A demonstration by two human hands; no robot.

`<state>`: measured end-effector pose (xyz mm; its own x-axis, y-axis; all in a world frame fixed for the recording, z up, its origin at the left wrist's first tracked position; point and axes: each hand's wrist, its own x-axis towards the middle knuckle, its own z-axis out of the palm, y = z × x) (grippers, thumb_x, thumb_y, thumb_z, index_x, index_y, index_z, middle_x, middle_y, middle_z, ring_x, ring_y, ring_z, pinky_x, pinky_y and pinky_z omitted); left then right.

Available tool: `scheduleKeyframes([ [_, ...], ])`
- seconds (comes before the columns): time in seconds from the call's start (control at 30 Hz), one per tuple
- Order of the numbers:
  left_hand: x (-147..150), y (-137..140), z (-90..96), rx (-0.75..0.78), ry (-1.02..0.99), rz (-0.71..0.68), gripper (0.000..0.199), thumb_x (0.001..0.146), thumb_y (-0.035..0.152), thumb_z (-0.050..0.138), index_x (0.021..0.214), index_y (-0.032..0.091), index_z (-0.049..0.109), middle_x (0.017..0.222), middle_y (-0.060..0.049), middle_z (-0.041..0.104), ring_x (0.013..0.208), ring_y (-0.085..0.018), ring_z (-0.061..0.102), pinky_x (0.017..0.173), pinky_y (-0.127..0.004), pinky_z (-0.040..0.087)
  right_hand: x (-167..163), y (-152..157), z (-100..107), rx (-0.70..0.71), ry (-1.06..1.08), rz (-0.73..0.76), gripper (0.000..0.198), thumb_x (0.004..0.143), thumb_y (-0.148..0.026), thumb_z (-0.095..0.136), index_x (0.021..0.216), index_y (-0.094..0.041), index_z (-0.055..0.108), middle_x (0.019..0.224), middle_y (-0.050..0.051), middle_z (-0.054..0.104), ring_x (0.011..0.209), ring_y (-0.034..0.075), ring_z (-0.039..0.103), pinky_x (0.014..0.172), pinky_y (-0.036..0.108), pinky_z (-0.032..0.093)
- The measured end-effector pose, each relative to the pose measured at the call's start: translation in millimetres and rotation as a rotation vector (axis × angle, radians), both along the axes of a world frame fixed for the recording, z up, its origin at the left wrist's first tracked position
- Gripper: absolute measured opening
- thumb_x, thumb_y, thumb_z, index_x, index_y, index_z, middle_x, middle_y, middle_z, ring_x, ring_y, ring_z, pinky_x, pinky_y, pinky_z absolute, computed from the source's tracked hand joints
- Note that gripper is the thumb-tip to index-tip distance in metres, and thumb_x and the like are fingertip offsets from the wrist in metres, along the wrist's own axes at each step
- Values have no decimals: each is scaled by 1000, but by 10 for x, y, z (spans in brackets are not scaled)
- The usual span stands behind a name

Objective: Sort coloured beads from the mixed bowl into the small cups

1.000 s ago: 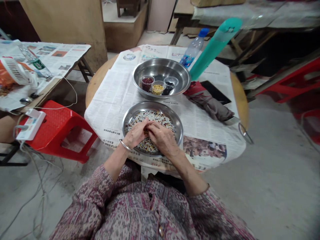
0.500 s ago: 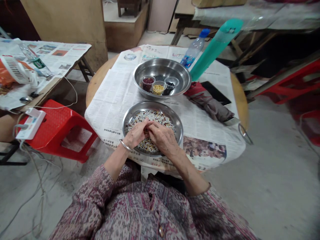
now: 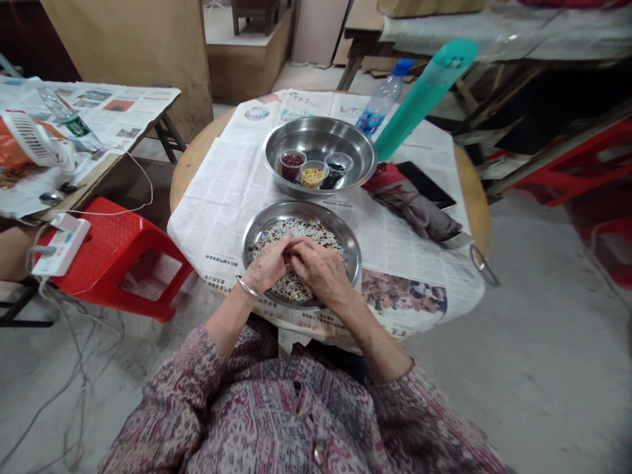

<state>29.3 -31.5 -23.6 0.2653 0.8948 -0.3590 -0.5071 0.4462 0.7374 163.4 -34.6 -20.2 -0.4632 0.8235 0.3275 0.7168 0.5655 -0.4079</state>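
Hardly anything moves from the earlier frame: your left hand (image 3: pixel 269 263) and right hand (image 3: pixel 320 271) keep the same place over the shallow steel dish (image 3: pixel 353 247), so the work in your fingers looks slow and fine, with no visible advance. Your hands are drawn together, fingers curled and tips meeting; whether they pinch anything, you hide from view, so I cannot tell. Beneath and around them, loose grains (image 3: pixel 306 228) lie in the dish, a speckled mix of white, dark, red and yellow. Just beyond, a deeper, smooth-walled steel basin (image 3: pixel 316 139) holds three round, clear cups: dark-red pieces (image 3: pixel 292 161), yellow pieces (image 3: pixel 313 176) and black pieces (image 3: pixel 336 167). Both vessels rest on thin, creased newspaper (image 3: pixel 212 191). Your left wrist wears a shiny, rigid bangle (image 3: pixel 247 288).
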Motion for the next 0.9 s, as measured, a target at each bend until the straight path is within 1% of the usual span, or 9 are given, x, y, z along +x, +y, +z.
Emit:
scheduleKeyframes([
  [0.07,-9,1,20,-11,-19,33,31,89,41,64,91,13,76,94,-11,74,90,-18,65,82,-30,52,20,5,-7,7,97,-63,20,91,-17,49,92,-20,69,98,8,71,82,19,64,72,31,49],
  [0.17,-19,0,56,-43,-57,57,30,91,39,63,87,12,75,91,-10,73,86,-16,64,86,-32,52,72,27,-2,13,242,-135,17,90,-21,52,86,-20,69,85,6,69,76,18,63,71,32,50],
  [0.27,-23,-1,76,-72,-74,52,31,92,39,61,87,11,75,89,-10,73,85,-16,64,89,-33,52,109,44,5,-4,337,-154,15,89,-22,54,84,-22,69,80,4,67,71,17,61,69,31,50],
  [0.33,-23,-2,74,-69,-67,50,33,92,40,61,87,11,75,90,-11,73,85,-16,64,89,-33,51,107,40,-3,-8,337,-139,15,89,-21,54,85,-21,69,81,4,68,73,17,62,70,31,51],
  [0.5,-17,-3,44,-42,-45,43,35,92,42,61,90,11,76,98,-11,73,84,-14,63,77,-26,50,27,-15,-45,1,187,-81,21,90,-17,51,96,-20,71,96,7,70,85,20,65,77,33,51],
  [0.57,-13,0,39,-50,-48,39,36,92,43,60,90,11,76,98,-11,74,82,-13,62,73,-24,49,-4,-38,-56,19,120,-68,23,92,-17,50,100,-21,71,102,8,71,88,20,65,77,32,51],
  [0.63,-10,4,38,-62,-49,31,38,92,45,61,91,10,76,96,-11,74,81,-13,63,72,-23,49,-20,-56,-59,46,66,-53,24,93,-18,48,102,-21,70,104,8,71,90,20,65,77,31,50],
  [0.77,-7,8,39,-86,-39,37,40,92,46,60,97,9,76,94,-11,74,80,-13,63,72,-24,49,-23,-71,-38,87,-79,-19,26,96,-18,44,100,-18,69,102,10,70,89,20,64,76,30,48],
  [0.9,-10,3,38,-102,-39,36,38,93,44,59,98,10,76,90,-10,74,75,-12,62,67,-22,48,-41,-69,16,84,-221,-3,26,95,-15,43,94,-14,69,96,12,70,83,20,62,73,31,45],
])
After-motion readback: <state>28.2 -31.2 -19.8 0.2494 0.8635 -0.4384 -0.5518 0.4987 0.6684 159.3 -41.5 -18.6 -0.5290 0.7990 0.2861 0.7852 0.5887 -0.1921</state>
